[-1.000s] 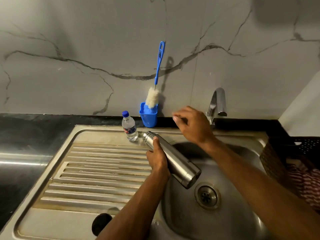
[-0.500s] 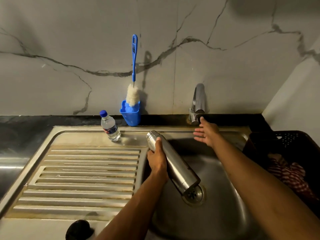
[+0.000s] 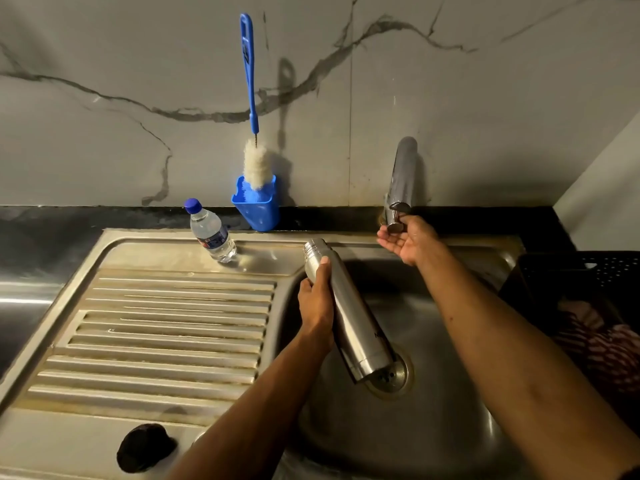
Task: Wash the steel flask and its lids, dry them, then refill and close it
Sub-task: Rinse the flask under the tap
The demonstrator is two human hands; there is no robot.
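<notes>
Flask (image 3: 349, 317) tilted over sink (image 3: 450, 427) | left hand (image 3: 317, 306) fingers wrapped round upper body

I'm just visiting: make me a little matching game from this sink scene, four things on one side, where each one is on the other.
Things:
1. steel flask
2. water bottle
3. bottle brush
4. right hand

Places:
A. standing in the blue holder
B. at the tap
C. held tilted over the basin by the left hand
D. on the sink's back ledge

Pairs: 1-C, 2-D, 3-A, 4-B
</notes>
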